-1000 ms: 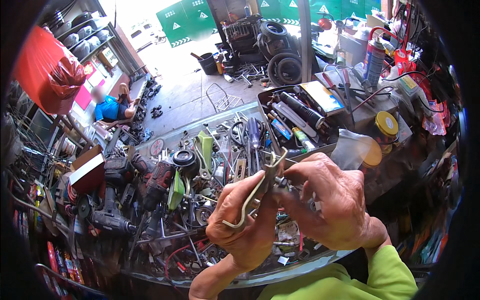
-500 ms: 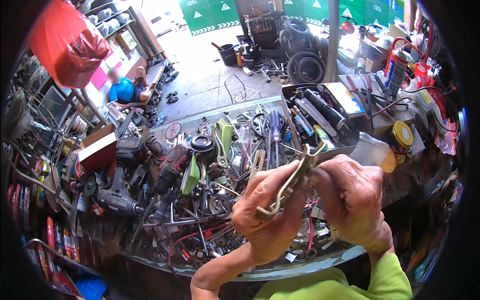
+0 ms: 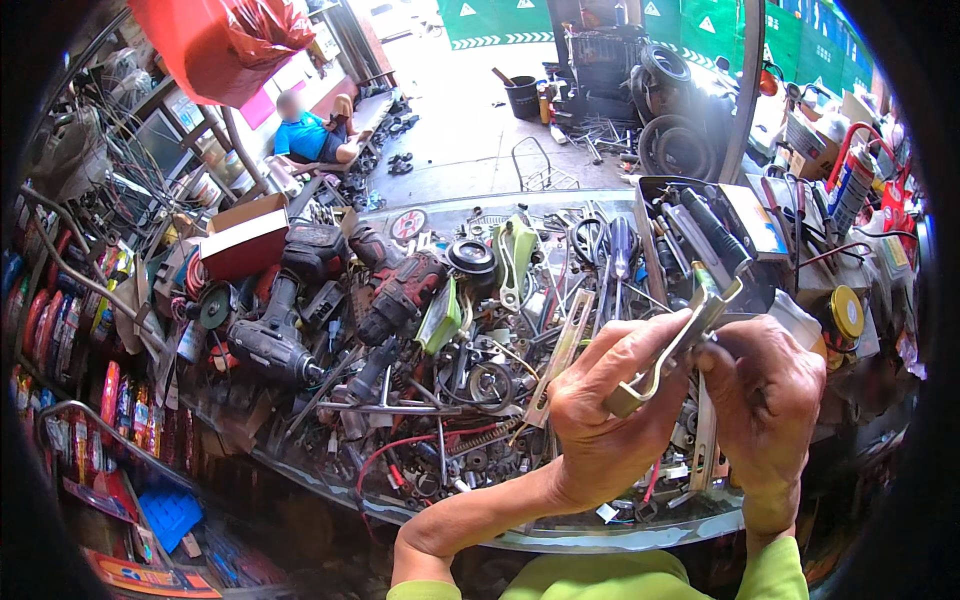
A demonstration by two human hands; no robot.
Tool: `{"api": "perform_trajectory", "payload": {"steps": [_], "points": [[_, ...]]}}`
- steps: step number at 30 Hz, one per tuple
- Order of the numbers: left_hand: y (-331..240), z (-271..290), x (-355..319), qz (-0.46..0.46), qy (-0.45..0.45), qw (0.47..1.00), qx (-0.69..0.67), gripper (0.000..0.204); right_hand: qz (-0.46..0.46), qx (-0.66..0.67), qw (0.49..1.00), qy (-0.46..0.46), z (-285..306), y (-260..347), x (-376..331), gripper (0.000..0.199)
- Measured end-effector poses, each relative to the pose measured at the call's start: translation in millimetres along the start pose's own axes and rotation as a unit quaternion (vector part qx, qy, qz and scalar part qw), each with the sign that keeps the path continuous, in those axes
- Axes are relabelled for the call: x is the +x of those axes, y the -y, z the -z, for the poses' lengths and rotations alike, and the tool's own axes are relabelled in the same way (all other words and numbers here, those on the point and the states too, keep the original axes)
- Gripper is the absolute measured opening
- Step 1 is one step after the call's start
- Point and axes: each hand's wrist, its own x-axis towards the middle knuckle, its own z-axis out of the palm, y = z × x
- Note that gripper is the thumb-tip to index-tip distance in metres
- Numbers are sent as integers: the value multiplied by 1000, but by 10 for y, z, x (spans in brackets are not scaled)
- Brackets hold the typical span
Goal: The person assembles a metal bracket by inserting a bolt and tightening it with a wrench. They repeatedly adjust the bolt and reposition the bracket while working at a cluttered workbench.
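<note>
Bent metal bracket held above the worktop, head view. The relation on which the handling turns is that between the bracket (image 3: 706,312) and the two hands: it stands between them, its long axis slanting from a near, left end at the knuckles of the left hand (image 3: 622,412) to a hooked far, right end pointing toward the far right corner of the worktop (image 3: 640,536). The left hand is the nearer, being in direct contact with the bracket; it is closed around the piece, fingers bent, the metal lying along its right side and projecting beyond the fingertips.

The right hand (image 3: 772,400) lies just to the right of the bracket, fingers curled and thumb drawn in toward the bracket's middle. Its thumb tip touches or nearly touches the metal; whether a small part is pinched there cannot be told, since the fingers hide it.

Both hands and bracket are raised over the right portion of the worktop, inward of its near edge. Below and to the left of the left hand, a slotted metal strip (image 3: 562,355) lies among loose parts, its length running from the near edge toward the far edge.
</note>
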Motion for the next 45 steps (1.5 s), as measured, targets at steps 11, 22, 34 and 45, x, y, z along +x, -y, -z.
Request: {"api": "perform_trajectory", "payload": {"steps": [11, 22, 34, 45], "points": [[-10, 41, -7, 23, 22, 999, -2, 40, 67, -16, 998, 14, 9, -63, 12, 12], [-18, -5, -14, 34, 4, 999, 13, 34, 72, -9, 997, -12, 38, -92, 3, 14], [33, 11, -58, 110, -18, 990, -84, 37, 70, -6, 996, 50, 134, -128, -4, 29], [26, 15, -96, 80, -10, 996, -44, 35, 80, -31, 994, 60, -11, -205, 5, 18]]}}
